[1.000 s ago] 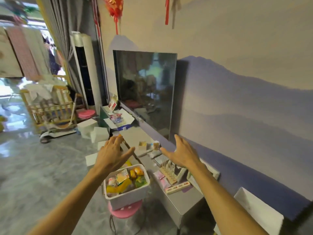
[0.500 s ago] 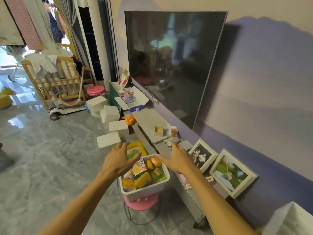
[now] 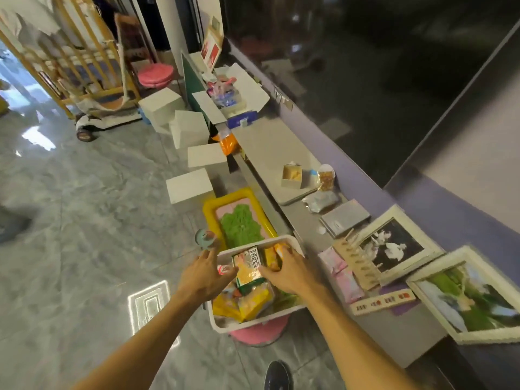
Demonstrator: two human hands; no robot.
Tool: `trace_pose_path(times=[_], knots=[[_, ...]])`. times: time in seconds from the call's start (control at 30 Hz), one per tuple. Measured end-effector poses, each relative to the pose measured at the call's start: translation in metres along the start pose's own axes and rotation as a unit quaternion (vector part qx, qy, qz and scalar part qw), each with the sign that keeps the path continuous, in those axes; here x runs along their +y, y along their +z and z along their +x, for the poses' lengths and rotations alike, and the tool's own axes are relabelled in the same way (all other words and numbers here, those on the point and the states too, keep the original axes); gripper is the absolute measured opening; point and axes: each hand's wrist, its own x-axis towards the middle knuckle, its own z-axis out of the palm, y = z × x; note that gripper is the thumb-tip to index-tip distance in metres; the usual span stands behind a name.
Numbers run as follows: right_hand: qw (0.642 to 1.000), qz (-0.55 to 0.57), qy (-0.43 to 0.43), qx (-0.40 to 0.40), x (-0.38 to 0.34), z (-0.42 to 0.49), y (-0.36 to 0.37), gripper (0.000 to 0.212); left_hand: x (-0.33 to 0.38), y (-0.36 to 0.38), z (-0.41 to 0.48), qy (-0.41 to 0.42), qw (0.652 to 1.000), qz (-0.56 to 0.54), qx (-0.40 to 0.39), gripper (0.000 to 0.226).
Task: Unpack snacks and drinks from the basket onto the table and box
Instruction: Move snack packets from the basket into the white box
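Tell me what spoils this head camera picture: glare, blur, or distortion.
Head view: a bright patch of glare lies on the glossy floor left of the basket; motion blur smears the picture frames and snack packets; the wide lens bends the table edge; the dark screen shows only dim reflections; both hands, left hand and right hand, look soft.

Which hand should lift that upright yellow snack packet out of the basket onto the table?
Right hand, probably: its fingers already touch the yellow snack packet in the basket, and the table lies on that side. The left hand is at the far rim.
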Motion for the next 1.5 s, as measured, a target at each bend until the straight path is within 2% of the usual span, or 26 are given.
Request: trace_pose_path(times=[0.13, 0.3, 0.47, 0.57, 0.63, 0.73, 0.8, 0.9, 1.03, 1.1, 1.27, 1.4, 1.5], knots=[[1.000, 0.003, 0.018, -0.024, 0.011, 0.076, 0.067, 0.110, -0.039, 0.077, 0.068, -0.025, 0.998, 0.007, -0.058, 0.106], [0.999, -0.026, 0.017, 0.013, 0.027, 0.166, 0.151, 0.116, -0.079, 0.161, 0.141, 0.040, 0.994, 0.029, -0.100, 0.131], [0.997, -0.073, 0.026, 0.015, 0.036, 0.205, 0.218, 0.145, -0.100, 0.204, 0.167, 0.114, 0.980, 0.090, -0.137, 0.156], [0.992, -0.118, 0.027, 0.039, 0.035, 0.208, 0.236, 0.149, -0.100, 0.214, 0.172, 0.130, 0.981, 0.084, -0.118, 0.158], [0.988, -0.140, 0.009, 0.066, 0.035, 0.209, 0.240, 0.147, -0.096, 0.218, 0.174, 0.113, 0.987, 0.052, -0.104, 0.145], [0.989, -0.132, -0.018, 0.061, 0.035, 0.208, 0.239, 0.130, -0.095, 0.222, 0.175, 0.120, 0.989, 0.048, -0.072, 0.124], [0.994, -0.086, -0.025, 0.055, 0.035, 0.204, 0.233, 0.115, -0.097, 0.221, 0.171, 0.123, 0.989, 0.055, -0.059, 0.128], [0.994, -0.038, -0.045, 0.089, 0.034, 0.198, 0.223, 0.100, -0.099, 0.216, 0.165, 0.131, 0.989, 0.054, -0.042, 0.141], [0.985, 0.006, -0.076, 0.153, 0.036, 0.194, 0.207, 0.092, -0.102, 0.207, 0.160, 0.148, 0.988, 0.051, -0.005, 0.108], [0.982, 0.039, -0.083, 0.165, 0.037, 0.190, 0.195, 0.089, -0.100, 0.195, 0.156, 0.160, 0.986, 0.045, 0.007, 0.110], [0.969, 0.138, -0.068, 0.191, 0.024, 0.155, 0.135, 0.081, -0.081, 0.133, 0.138, 0.180, 0.982, -0.022, 0.054, 0.119], [0.928, 0.283, -0.040, 0.239, 0.010, 0.118, 0.075, 0.085, -0.060, 0.052, 0.119, 0.240, 0.965, -0.043, 0.093, 0.115], [0.906, 0.330, -0.035, 0.262, -0.004, 0.083, 0.013, 0.084, -0.039, -0.021, 0.102, 0.298, 0.944, -0.054, 0.133, 0.108]])
